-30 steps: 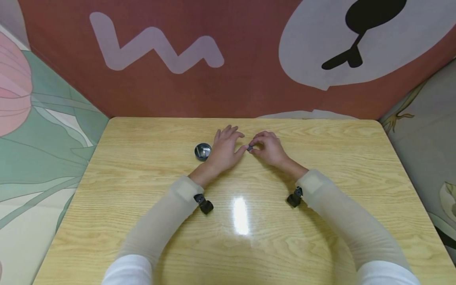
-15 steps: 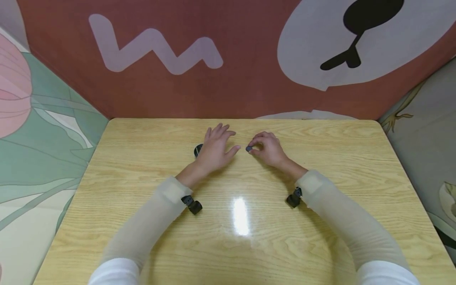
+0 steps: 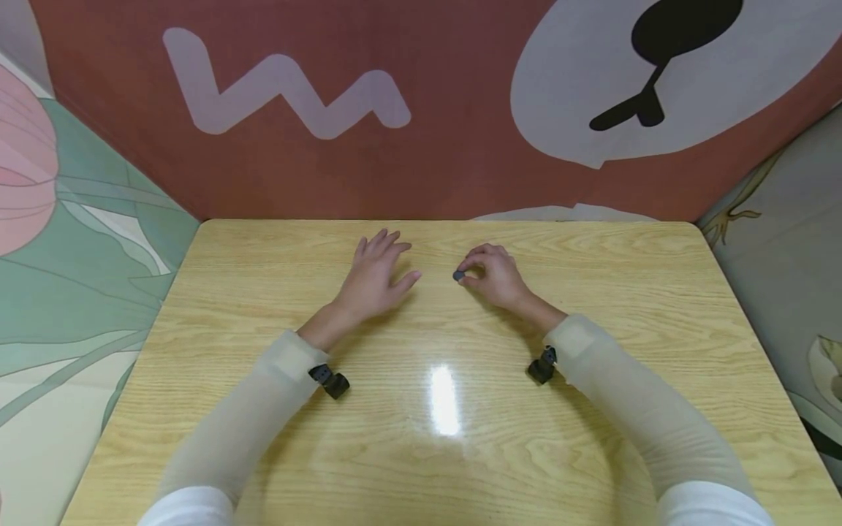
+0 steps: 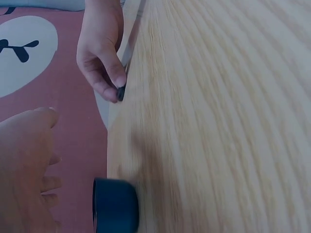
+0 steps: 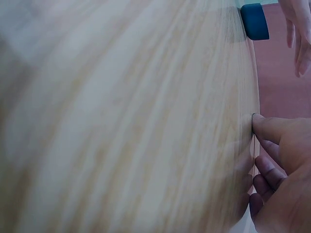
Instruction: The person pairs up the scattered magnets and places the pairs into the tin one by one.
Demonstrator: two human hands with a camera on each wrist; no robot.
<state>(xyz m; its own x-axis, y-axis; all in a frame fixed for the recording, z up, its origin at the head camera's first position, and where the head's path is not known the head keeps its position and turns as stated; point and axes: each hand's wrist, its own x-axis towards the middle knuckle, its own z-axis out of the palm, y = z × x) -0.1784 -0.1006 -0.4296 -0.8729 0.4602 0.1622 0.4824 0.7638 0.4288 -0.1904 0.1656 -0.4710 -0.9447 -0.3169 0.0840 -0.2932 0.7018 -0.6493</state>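
Between thumb and fingers of my right hand point(image 3: 496, 277) is a small dark roundish piece point(image 3: 458, 275), held at or just above the table; its kind is too small to tell. In the left wrist view the same dark piece point(image 4: 121, 93) shows at the right fingertips. My left hand point(image 3: 371, 283) hovers palm down with fingers spread, holding nothing. A small dark blue cup point(image 4: 116, 206) stands on the table beneath the left hand. The head view has the cup hidden behind that hand; the right wrist view shows the cup point(image 5: 254, 22) near the left fingers.
The wooden table point(image 3: 421, 467) reaches back to a reddish wall point(image 3: 460, 175) with printed shapes. Patterned walls flank both sides. A small black camera point(image 3: 331, 381) sits on the left wrist and another camera point(image 3: 542, 367) on the right.
My left hand has moved left, away from the right hand and the dark piece, and now covers the cup in the head view. The right hand stays nearly still, holding the piece.
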